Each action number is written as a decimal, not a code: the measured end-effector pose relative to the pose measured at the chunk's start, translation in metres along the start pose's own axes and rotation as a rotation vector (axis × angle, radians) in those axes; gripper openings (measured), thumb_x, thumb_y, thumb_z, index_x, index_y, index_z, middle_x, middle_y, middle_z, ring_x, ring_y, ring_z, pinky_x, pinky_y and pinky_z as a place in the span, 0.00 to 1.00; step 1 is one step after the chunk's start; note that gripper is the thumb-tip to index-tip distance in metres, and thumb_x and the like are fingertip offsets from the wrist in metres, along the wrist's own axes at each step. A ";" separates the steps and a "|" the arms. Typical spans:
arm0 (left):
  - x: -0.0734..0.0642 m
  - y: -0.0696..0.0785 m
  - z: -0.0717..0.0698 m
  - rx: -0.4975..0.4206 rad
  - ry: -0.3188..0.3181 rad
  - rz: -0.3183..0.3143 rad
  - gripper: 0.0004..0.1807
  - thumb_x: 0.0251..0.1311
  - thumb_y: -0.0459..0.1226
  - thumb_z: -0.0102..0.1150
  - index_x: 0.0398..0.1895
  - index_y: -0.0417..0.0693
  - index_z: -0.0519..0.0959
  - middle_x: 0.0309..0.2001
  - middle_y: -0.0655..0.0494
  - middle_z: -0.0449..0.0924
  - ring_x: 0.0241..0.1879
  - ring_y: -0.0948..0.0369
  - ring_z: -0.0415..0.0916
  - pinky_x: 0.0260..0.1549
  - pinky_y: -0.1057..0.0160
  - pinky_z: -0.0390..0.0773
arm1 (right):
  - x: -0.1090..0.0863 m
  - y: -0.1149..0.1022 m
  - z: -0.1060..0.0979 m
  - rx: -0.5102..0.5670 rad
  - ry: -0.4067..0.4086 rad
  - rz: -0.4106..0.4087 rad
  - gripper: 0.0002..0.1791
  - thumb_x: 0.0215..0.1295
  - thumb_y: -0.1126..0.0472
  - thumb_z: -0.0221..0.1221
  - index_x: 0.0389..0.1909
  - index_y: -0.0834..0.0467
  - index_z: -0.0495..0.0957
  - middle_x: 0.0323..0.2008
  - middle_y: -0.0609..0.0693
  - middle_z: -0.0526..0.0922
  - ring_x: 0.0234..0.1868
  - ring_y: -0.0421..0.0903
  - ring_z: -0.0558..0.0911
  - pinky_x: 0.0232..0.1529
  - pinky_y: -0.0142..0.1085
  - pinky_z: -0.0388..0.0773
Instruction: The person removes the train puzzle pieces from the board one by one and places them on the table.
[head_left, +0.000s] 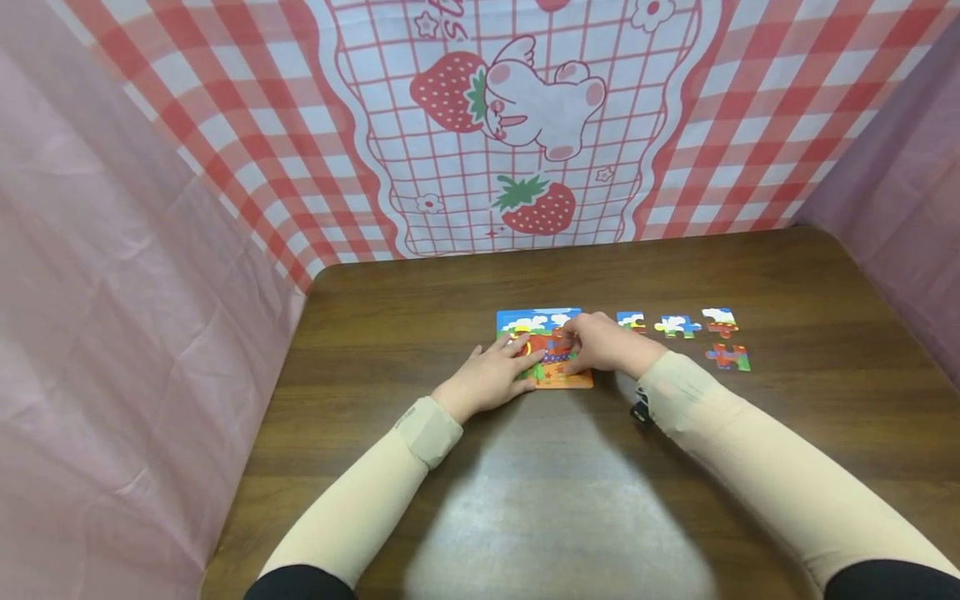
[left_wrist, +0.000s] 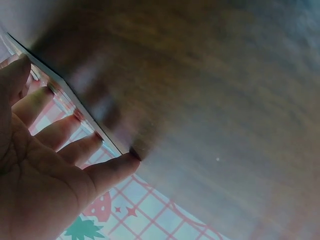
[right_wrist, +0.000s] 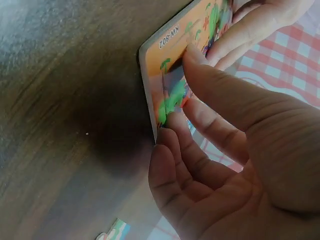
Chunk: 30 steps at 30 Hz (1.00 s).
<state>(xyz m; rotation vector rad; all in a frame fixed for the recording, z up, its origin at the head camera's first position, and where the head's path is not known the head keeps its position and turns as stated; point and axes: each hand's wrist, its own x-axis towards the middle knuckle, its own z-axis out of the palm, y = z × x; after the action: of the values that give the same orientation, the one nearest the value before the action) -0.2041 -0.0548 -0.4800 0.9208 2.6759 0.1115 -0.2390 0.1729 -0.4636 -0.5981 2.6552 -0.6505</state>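
Both hands are at a small puzzle board (head_left: 538,317) with a blue sky, clouds and orange ground, lying on the table. My left hand (head_left: 489,377) rests on its left part, fingers spread over the picture. In the left wrist view the fingertips (left_wrist: 95,139) lie along the board's near edge. My right hand (head_left: 600,343) touches the board's right part, thumb and bent fingers set apart. The right wrist view shows the thumb pressing on the orange ground (right_wrist: 154,60) and other fingertips by the green drawing. No separate piece shows between them; the hand partly covers that area.
Several loose puzzle pieces (head_left: 678,325) lie on the brown wooden table (head_left: 420,292) to the right of the board. A small black object (head_left: 640,410) is under the right wrist. A checked strawberry cloth (head_left: 480,200) hangs behind the table, with pink curtains (head_left: 150,292) at the sides.
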 end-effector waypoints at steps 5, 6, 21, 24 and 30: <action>0.001 0.000 -0.001 -0.003 0.007 0.005 0.33 0.75 0.59 0.46 0.81 0.68 0.57 0.81 0.55 0.46 0.78 0.48 0.44 0.66 0.34 0.57 | -0.001 -0.001 -0.004 -0.065 0.022 -0.007 0.21 0.44 0.59 0.81 0.27 0.60 0.77 0.23 0.49 0.74 0.27 0.48 0.73 0.31 0.40 0.70; 0.001 0.000 -0.001 0.000 0.010 0.006 0.33 0.75 0.59 0.46 0.81 0.68 0.57 0.81 0.54 0.46 0.78 0.47 0.44 0.66 0.34 0.58 | -0.001 -0.002 -0.005 -0.076 0.025 -0.010 0.21 0.44 0.59 0.81 0.26 0.60 0.76 0.23 0.49 0.74 0.27 0.48 0.73 0.31 0.41 0.70; -0.005 0.002 0.001 0.031 0.011 0.007 0.34 0.75 0.58 0.47 0.81 0.69 0.55 0.81 0.52 0.45 0.78 0.46 0.43 0.67 0.35 0.58 | 0.000 -0.006 -0.012 -0.014 -0.035 0.027 0.18 0.49 0.60 0.79 0.36 0.63 0.82 0.23 0.49 0.76 0.26 0.45 0.73 0.32 0.40 0.71; -0.007 0.003 0.000 0.052 -0.003 0.015 0.35 0.75 0.59 0.48 0.82 0.71 0.53 0.81 0.50 0.43 0.78 0.44 0.43 0.67 0.36 0.59 | 0.002 -0.007 -0.013 -0.012 -0.022 0.015 0.17 0.51 0.60 0.78 0.37 0.62 0.83 0.23 0.48 0.76 0.27 0.45 0.74 0.33 0.40 0.71; -0.010 0.005 0.001 0.069 -0.017 0.021 0.36 0.74 0.59 0.49 0.81 0.75 0.51 0.81 0.48 0.41 0.77 0.40 0.43 0.67 0.38 0.60 | 0.018 -0.011 -0.011 0.001 0.003 0.017 0.15 0.54 0.60 0.76 0.39 0.61 0.84 0.29 0.50 0.79 0.31 0.46 0.76 0.35 0.41 0.74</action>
<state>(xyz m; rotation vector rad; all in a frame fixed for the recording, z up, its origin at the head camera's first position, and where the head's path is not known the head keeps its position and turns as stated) -0.1933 -0.0572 -0.4772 0.9661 2.6702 0.0162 -0.2551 0.1596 -0.4534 -0.5744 2.6594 -0.6476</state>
